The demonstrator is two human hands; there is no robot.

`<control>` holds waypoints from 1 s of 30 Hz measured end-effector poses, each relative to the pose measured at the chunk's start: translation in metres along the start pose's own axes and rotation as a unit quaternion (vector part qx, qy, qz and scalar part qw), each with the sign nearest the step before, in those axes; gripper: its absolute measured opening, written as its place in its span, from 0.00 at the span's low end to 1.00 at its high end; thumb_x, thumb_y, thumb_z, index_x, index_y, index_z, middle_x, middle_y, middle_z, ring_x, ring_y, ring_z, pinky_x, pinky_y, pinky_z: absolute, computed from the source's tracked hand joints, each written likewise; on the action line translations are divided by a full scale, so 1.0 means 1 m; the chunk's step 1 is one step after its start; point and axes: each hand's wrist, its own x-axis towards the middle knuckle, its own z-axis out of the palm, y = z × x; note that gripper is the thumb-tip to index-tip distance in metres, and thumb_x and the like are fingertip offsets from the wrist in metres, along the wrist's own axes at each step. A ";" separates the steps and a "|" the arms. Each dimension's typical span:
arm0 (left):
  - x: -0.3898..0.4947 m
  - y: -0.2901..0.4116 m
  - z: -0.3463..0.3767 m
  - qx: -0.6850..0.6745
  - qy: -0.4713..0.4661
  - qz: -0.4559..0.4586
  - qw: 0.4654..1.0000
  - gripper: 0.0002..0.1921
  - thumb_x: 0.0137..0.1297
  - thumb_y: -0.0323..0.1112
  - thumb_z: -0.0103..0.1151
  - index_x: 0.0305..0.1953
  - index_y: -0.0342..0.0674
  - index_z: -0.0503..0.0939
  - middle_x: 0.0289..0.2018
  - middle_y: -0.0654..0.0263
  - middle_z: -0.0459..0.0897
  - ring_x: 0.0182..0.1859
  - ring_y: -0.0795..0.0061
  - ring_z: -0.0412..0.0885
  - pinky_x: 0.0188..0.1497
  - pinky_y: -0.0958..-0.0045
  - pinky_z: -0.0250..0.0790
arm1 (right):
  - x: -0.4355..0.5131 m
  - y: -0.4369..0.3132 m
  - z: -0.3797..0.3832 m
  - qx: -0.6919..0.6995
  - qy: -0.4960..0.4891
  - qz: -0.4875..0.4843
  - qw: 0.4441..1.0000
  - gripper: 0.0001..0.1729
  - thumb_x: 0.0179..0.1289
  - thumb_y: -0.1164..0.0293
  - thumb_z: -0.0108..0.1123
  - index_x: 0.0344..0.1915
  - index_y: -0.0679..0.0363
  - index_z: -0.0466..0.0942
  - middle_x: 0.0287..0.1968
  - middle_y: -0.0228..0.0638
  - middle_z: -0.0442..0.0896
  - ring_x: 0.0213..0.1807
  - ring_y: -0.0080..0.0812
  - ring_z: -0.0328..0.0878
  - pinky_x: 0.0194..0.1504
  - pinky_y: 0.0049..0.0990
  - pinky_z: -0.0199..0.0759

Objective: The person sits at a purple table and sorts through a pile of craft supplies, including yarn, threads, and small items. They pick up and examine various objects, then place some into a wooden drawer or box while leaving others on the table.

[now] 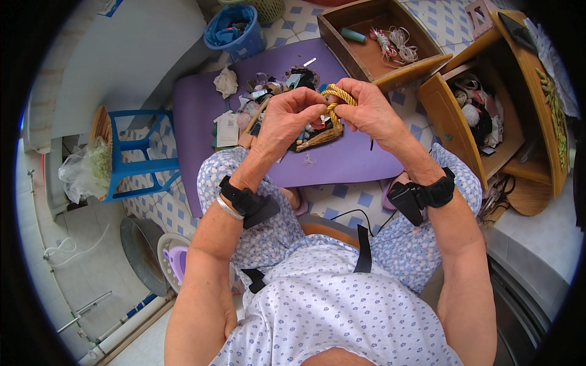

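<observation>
Between both hands is a looped gold twisted cord (346, 95), held above a purple mat (219, 164). My left hand (293, 112) pinches the cord between thumb and fingertips. My right hand (368, 110) grips the other side of the loop. Below the hands lies a pile of mixed small things, partly hidden by them. In it I see a white card tag (226, 130), a crumpled white cloth or tissue (225, 83) at its left, and a brown bristly bundle (320, 138) beneath the cord.
An open wooden drawer (339, 39) holding tied bundles of cord (403, 45) rests at the back right. The wooden cabinet (458, 123) at right has its door open, with a stuffed drawer or compartment. A blue bin (236, 34) and blue stool (144, 155) stand at left.
</observation>
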 end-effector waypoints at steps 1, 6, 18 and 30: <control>0.000 0.000 -0.001 0.020 -0.005 -0.006 1.000 0.08 0.65 0.28 0.58 0.43 0.33 0.79 0.32 0.68 0.80 0.31 0.85 0.77 0.36 0.81 0.75 | 0.000 0.001 -0.001 -0.005 0.002 0.006 1.000 0.05 0.57 0.78 0.54 0.34 0.65 0.76 0.25 0.27 0.76 0.27 0.17 0.70 0.26 0.20 0.64; 0.002 -0.001 0.000 0.023 -0.030 -0.029 0.999 0.07 0.64 0.27 0.58 0.41 0.33 0.78 0.31 0.68 0.79 0.32 0.83 0.78 0.36 0.81 0.75 | 0.003 0.007 -0.001 -0.085 0.012 -0.074 0.994 0.04 0.56 0.78 0.56 0.32 0.66 0.75 0.25 0.29 0.76 0.27 0.20 0.71 0.29 0.23 0.67; 0.003 0.001 -0.004 -0.078 0.012 -0.013 0.997 0.08 0.44 0.25 0.52 0.30 0.36 0.72 0.34 0.62 0.77 0.35 0.76 0.78 0.40 0.76 0.77 | -0.001 -0.007 -0.021 0.191 0.080 -0.006 0.978 0.06 0.65 0.73 0.53 0.41 0.61 0.71 0.30 0.32 0.80 0.20 0.14 0.70 0.13 0.12 0.49; 0.003 0.004 0.008 -0.099 -0.047 -0.015 0.994 0.18 0.63 0.38 0.59 0.50 0.37 0.71 0.41 0.64 0.81 0.43 0.76 0.80 0.52 0.75 0.69 | -0.001 -0.006 -0.023 0.266 0.030 0.025 0.963 0.12 0.71 0.63 0.50 0.41 0.62 0.72 0.29 0.39 0.84 0.19 0.15 0.72 0.12 0.10 0.51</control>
